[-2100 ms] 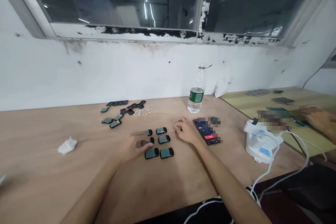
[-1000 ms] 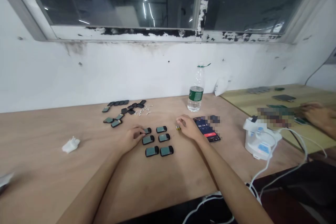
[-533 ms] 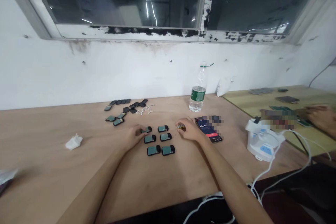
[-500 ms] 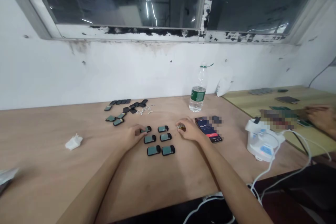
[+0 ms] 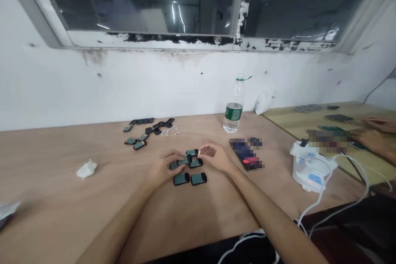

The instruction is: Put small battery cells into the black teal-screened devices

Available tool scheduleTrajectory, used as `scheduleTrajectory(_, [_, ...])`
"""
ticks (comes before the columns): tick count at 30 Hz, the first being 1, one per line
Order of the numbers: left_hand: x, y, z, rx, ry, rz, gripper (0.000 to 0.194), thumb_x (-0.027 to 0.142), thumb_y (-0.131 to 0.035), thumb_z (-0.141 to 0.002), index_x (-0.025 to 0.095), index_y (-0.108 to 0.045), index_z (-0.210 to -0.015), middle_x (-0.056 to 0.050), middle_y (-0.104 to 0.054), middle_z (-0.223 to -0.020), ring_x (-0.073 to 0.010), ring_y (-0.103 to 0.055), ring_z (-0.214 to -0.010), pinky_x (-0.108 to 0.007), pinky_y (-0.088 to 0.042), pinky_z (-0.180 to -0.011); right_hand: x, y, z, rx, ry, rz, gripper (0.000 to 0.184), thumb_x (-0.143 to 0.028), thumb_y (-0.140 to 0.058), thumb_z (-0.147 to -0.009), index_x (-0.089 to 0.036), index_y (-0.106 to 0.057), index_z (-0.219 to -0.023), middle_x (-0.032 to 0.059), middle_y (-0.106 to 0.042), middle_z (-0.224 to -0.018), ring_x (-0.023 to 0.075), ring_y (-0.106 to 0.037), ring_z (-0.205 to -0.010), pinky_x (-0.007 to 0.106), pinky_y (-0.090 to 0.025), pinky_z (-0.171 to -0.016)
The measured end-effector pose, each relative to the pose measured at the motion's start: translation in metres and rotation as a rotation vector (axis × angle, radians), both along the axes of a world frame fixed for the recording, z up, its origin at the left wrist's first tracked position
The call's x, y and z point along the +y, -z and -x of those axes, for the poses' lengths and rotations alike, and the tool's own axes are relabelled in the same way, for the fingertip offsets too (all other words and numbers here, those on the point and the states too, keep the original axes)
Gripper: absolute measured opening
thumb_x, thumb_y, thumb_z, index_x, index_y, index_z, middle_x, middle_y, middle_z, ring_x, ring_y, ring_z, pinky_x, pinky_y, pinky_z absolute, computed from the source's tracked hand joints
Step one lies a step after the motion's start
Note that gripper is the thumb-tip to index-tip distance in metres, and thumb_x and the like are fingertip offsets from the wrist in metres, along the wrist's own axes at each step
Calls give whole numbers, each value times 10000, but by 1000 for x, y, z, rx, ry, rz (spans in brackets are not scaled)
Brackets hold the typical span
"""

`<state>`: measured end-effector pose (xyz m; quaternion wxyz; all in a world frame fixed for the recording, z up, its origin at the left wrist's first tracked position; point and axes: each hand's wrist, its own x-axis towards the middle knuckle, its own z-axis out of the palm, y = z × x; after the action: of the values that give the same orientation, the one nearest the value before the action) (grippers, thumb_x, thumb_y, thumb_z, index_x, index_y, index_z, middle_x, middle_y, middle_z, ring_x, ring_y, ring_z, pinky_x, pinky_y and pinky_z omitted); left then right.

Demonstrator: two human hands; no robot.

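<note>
My left hand (image 5: 163, 167) pinches a small black case with a grey-green face (image 5: 185, 159), raised and tilted over the others. Between the thumb and fingers of my right hand (image 5: 215, 156) is a tiny pale-and-yellow piece (image 5: 199, 153), too small to name. Its tip is close to the held case. Around my hands lie more cases of the same kind: one at the back (image 5: 192, 152), one beside my right fingers (image 5: 196, 162), one partly under my left hand (image 5: 173, 165), and two in front, a left one (image 5: 181, 179) and a right one (image 5: 198, 178).
Further back lie several black pieces (image 5: 159, 126), small white curved bits (image 5: 169, 131) and more green-faced cases (image 5: 140, 144). A water bottle (image 5: 232, 111), a phone (image 5: 246, 154), a white device with cables (image 5: 309, 169) and crumpled tissue (image 5: 87, 169) surround them. Another person's hands (image 5: 371, 138) are at far right.
My left hand has lifted the back-left case and brought it right and nearer. My right hand has moved left to it with the small piece. The other person's hands have shifted.
</note>
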<state>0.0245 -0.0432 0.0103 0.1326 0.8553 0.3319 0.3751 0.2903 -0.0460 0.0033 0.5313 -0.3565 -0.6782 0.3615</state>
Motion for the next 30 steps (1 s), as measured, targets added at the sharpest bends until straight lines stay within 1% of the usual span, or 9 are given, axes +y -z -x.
scheduleTrajectory(3, [-4,0,-4,18,24,-33,154,356,-682,-935,236,-743,-1010,-74,-736,-1089,-210,-719,-1000,-346,-592,-927,-7,-3,12,16,-60,-76,185,-379,-850,-782,-221,-782,-852,66,-759,-984,212,-728,-901,377,-596,-884])
scheduleTrajectory(6, [-6,2,-3,46,33,-52,147,340,-689,-929,240,-749,-1019,-78,-738,-1088,-215,-726,-966,-345,-610,-880,-9,-5,15,-37,-47,-170,153,-399,-835,-811,-248,-811,-818,72,-765,-998,227,-727,-952,404,-584,-929])
scheduleTrajectory(11, [-7,5,-3,33,67,-143,145,318,-663,-954,236,-757,-1028,-82,-742,-1106,-233,-740,-968,-348,-628,-859,-9,-2,17,-74,-86,-197,128,-402,-791,-863,-282,-835,-867,64,-771,-1029,222,-739,-955,392,-602,-901])
scheduleTrajectory(15, [-8,4,-4,9,41,-153,148,345,-674,-952,233,-760,-997,-85,-752,-1093,-230,-751,-959,-347,-642,-838,-12,-2,18,-105,-84,-232,116,-333,-732,-920,-284,-836,-906,61,-778,-1057,216,-742,-977,380,-610,-896])
scheduleTrajectory(18, [-8,3,-2,-36,40,-221,127,329,-683,-955,236,-761,-994,-74,-757,-1095,-222,-759,-928,-326,-656,-799,-15,-4,17,-150,-84,-315,102,-284,-770,-889,-262,-826,-971,76,-773,-1120,223,-735,-1034,386,-600,-945])
scheduleTrajectory(21, [-7,2,-1,-96,50,-322,96,292,-708,-943,229,-754,-999,-70,-759,-1084,-210,-764,-921,-307,-661,-800,-16,-5,18,-188,-71,-393,208,-265,-828,-835,-247,-806,-1041,88,-764,-1173,229,-728,-1073,388,-593,-980])
scheduleTrajectory(25, [-4,0,0,-110,82,-414,116,229,-743,-912,219,-736,-1028,-70,-753,-1058,-183,-763,-908,-265,-659,-772,-16,-4,23,-220,-11,-489,238,-184,-728,-911,-262,-775,-1131,79,-773,-1171,218,-726,-1076,397,-597,-977])
scheduleTrajectory(27, [-4,-1,0,-117,76,-433,102,226,-753,-904,214,-737,-1004,-74,-753,-1040,-182,-763,-897,-265,-659,-767,-15,-2,25,-221,15,-533,259,-172,-717,-918,-268,-771,-1153,80,-779,-1168,224,-729,-1074,402,-607,-955])
scheduleTrajectory(30, [-5,-1,-1,-112,51,-412,76,260,-751,-912,212,-750,-971,-72,-761,-1023,-188,-765,-889,-281,-663,-777,-13,1,25,-237,19,-571,277,-190,-729,-920,-279,-772,-1178,78,-789,-1156,234,-741,-1067,415,-613,-948])
